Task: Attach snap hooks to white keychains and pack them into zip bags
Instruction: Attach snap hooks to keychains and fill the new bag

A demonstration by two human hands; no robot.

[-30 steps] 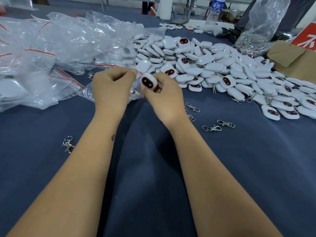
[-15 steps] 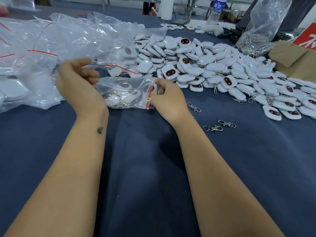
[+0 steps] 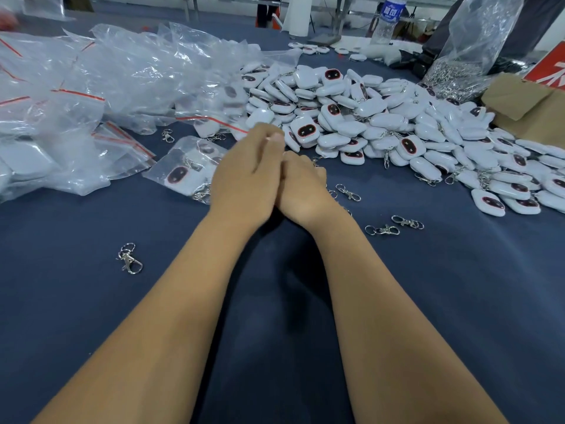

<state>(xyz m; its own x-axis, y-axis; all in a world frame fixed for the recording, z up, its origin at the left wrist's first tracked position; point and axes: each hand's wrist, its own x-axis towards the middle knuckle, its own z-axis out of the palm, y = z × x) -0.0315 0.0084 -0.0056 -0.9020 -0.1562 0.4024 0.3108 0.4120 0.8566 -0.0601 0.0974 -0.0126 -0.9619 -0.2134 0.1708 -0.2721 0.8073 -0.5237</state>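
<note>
My left hand [image 3: 247,175] and my right hand [image 3: 302,188] meet at the table's middle, the left partly over the right. The left fingers stretch toward the pile of white keychains [image 3: 382,123]. The right fingers curl downward, and what lies under them is hidden. A filled zip bag [image 3: 183,169] with keychains and hooks inside lies flat on the cloth just left of my left hand, touched by neither hand. Loose snap hooks lie right of my right hand [image 3: 348,192] [image 3: 382,230] [image 3: 408,222], and one lies at the left [image 3: 130,259].
A heap of clear zip bags with red seals [image 3: 91,87] covers the far left. A cardboard box [image 3: 532,108] and a clear bag of metal hooks [image 3: 458,71] stand at the far right, with a water bottle [image 3: 386,19] behind. Dark blue cloth [image 3: 275,301] covers the near table.
Both hands have let go of the filled zip bag, which now lies on the cloth. My left hand has swung right from the bag's far end to meet my right hand.
</note>
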